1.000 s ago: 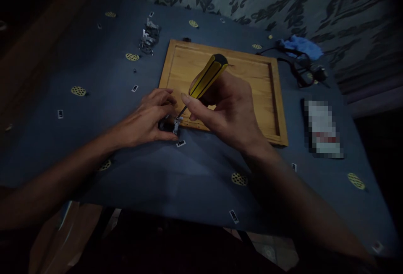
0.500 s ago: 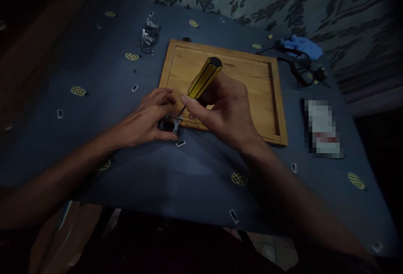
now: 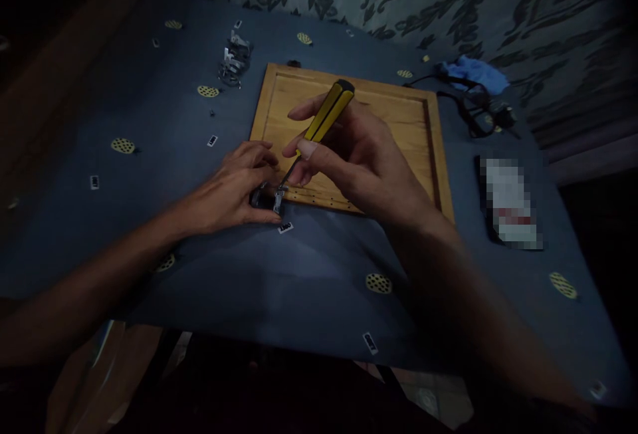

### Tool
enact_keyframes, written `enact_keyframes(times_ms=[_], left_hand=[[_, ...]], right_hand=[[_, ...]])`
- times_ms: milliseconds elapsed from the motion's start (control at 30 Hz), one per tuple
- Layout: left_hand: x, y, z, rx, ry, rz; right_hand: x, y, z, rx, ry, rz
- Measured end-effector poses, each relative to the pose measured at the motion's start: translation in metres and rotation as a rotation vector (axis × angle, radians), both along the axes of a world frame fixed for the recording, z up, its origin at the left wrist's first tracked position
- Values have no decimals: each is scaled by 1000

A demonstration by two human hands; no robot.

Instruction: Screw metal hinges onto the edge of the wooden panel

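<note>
Wood, honey-coloured and smooth-grained, makes up the rectangular panel [image 3: 299, 88], its raised border framing a recessed middle and small holes lining its six o'clock edge. At its eight o'clock corner sits a bright, angular metal fitting [image 3: 279, 200], gripped between the thumb and fingers of the left hand [image 3: 242, 185]. The right hand [image 3: 371, 155] pinches a screwdriver [image 3: 329, 113], its faceted yellow-and-black handle leaning toward one o'clock, its slim shaft meeting the fitting. Shiny curved metal pieces [image 3: 230, 56] lie toward ten o'clock on the dark blue tablecloth [image 3: 249, 288]; crumpled blue cloth [image 3: 481, 74] toward two. Half a second ago, the right-hand fingers curled closer around the handle; now they have loosened, one stretching toward ten o'clock, while the left hand has stayed put.
</note>
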State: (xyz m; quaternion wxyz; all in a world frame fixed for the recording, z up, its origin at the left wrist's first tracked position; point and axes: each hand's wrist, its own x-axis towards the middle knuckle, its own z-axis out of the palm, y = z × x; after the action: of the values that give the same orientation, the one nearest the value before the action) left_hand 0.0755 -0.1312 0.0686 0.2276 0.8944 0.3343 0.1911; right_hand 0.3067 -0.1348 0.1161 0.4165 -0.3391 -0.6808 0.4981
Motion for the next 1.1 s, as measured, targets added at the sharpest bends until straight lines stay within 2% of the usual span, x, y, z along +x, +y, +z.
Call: enact_keyframes(times_ms=[100,367,733,833,933,1033,1100], left_hand=[[0,0,-1,-5,-9,-2],[-1,0,0,-32,-14,9],[0,0,-2,-23,-26,11],[0,-1,0,-24,-9,17],[0,-1,1,-32,9,17],[0,-1,0,-27,1,16],[-1,0,-2,-11,-13,15]], right_hand=[[0,1,0,29,-20,10],[-9,-1,-5,100,28,-104],[-3,-2,0,139,1,-16],[-7,-3,-5,176,-9,-83],[-12,-5,-7,217,-36,-219],[-14,-9,-2,271,-9,-342],[-14,-11,2,307,21,-351]])
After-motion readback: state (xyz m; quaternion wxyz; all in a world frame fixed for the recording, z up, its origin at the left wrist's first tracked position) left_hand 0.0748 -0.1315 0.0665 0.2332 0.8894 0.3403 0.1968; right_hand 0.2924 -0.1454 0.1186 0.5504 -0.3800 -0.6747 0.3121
